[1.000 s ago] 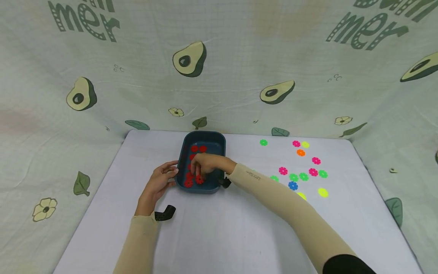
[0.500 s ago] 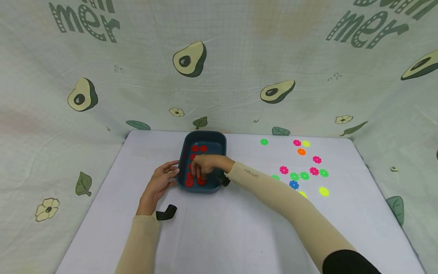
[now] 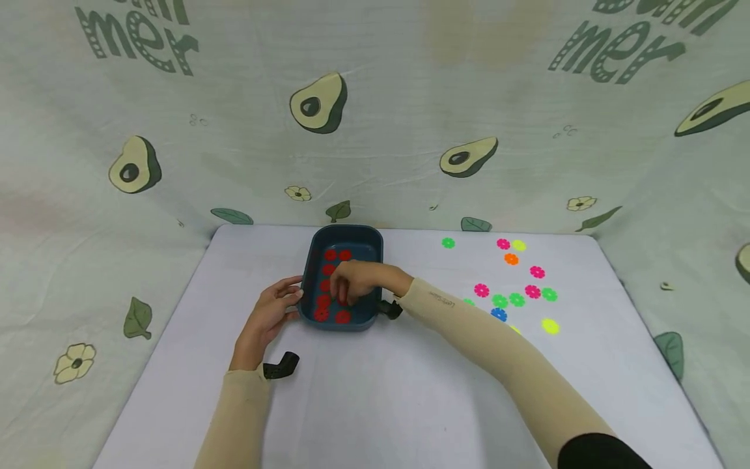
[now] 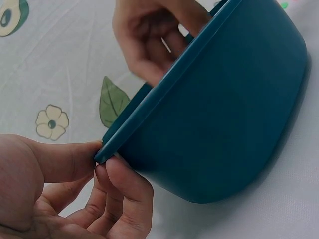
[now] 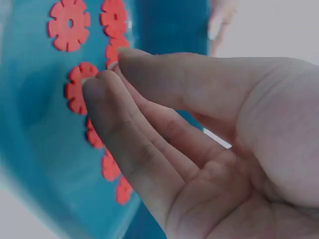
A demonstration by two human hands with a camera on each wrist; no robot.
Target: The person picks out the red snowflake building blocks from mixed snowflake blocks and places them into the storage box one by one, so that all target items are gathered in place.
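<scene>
A dark teal tray [image 3: 353, 324] stands at the table's back. My left hand [image 3: 272, 312] pinches the tray's left rim, its thumb above and fingers below in the left wrist view. My right hand [image 3: 357, 281] reaches down inside, fingers bent. A red notched building disc [image 5: 77, 89] shows at its fingertips, partly covered by a finger; it appears pinched there. Several other red discs [image 3: 321, 315] lie flat in a column along the tray's left side. One more red disc [image 3: 342, 316] lies near its front wall. The hand hides part of the tray floor.
On the right half of the white table [image 3: 375, 404] lie several loose discs: pink [image 3: 481, 290], green [image 3: 517, 300], yellow [image 3: 551, 326], orange [image 3: 512, 259] and blue [image 3: 499, 314]. The right forearm [image 3: 498, 345] crosses above the table and partly covers some. A printed cloth [image 3: 398, 117] hangs behind.
My right hand has shifted slightly away from the tray's front, leaving one red disc uncovered near the front wall. Red now shows between its fingers. My left hand keeps its hold on the rim.
</scene>
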